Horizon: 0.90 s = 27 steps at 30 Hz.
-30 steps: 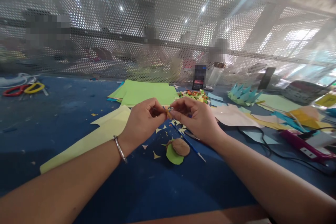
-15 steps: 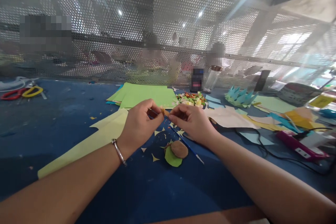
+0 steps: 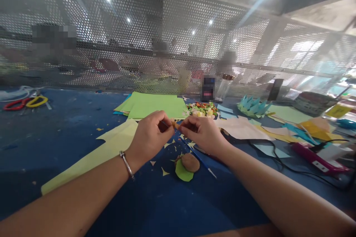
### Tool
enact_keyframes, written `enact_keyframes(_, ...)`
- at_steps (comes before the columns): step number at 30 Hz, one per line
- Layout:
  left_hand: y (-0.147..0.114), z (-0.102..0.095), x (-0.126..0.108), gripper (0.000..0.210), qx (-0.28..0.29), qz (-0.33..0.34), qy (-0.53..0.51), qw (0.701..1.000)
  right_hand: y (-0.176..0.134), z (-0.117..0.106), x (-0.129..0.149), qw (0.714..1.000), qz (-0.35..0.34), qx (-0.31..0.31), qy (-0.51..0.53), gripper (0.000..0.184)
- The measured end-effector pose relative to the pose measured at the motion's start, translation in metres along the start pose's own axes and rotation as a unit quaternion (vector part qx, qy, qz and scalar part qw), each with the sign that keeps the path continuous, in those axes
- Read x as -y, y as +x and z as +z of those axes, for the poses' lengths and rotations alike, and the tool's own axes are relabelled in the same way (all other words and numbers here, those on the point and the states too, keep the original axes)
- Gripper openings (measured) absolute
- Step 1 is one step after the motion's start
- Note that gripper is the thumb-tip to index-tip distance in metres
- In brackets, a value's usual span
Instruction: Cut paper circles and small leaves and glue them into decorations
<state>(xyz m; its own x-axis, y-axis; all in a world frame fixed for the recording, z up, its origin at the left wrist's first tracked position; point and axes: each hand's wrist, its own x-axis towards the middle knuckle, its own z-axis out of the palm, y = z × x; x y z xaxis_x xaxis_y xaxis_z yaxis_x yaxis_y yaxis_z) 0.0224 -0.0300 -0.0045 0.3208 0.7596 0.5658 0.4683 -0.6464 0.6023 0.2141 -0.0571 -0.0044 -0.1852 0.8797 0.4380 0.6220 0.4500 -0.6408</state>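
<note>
Between my two hands is a small orange-brown piece of paper, mostly covered by fingertips. My left hand pinches one end of it, and my right hand pinches the other. Below them on the blue table lie a brown paper disc and a green paper disc, the brown one overlapping the green. A thin blue-handled brush lies slanted beside the discs, partly under my right hand. Pale paper scraps are scattered around.
Green sheets and a pale yellow sheet lie left of centre. Colourful paper bits are heaped behind my hands. Scissors sit far left. A blue paper crown shape, a magenta power strip and its cable are right.
The whole view has shifted slightly, so everything sits a little lower. Both hands keep their pinch on the small paper piece, with only slight finger movement.
</note>
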Motion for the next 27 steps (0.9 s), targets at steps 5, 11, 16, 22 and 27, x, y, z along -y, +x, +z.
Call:
enact_keyframes(5, -0.001, 0.000, -0.004, 0.008, 0.006, 0.008, -0.027, 1.000, 0.008, -0.009, -0.008, 0.998, 0.002, -0.015, -0.062, 0.013)
enact_keyframes(11, 0.005, -0.005, 0.005, 0.007, -0.067, 0.028, -0.023, 0.997, 0.033, -0.062, -0.068, 0.968, 0.131, -0.176, -0.120, 0.028)
enact_keyframes(16, 0.006, -0.006, 0.008, 0.005, -0.049, 0.016, -0.020, 0.998, 0.032, -0.078, -0.094, 0.955, 0.155, -0.222, -0.123, 0.027)
enact_keyframes(22, 0.005, -0.003, 0.010, 0.008, 0.030, 0.020, -0.009, 0.999, 0.027, -0.067, -0.073, 0.970, 0.125, -0.166, -0.122, 0.025)
enact_keyframes(27, 0.001, 0.001, 0.012, 0.018, 0.149, 0.000, -0.037, 0.988, 0.022, -0.062, -0.050, 0.985, 0.093, -0.073, -0.128, 0.027)
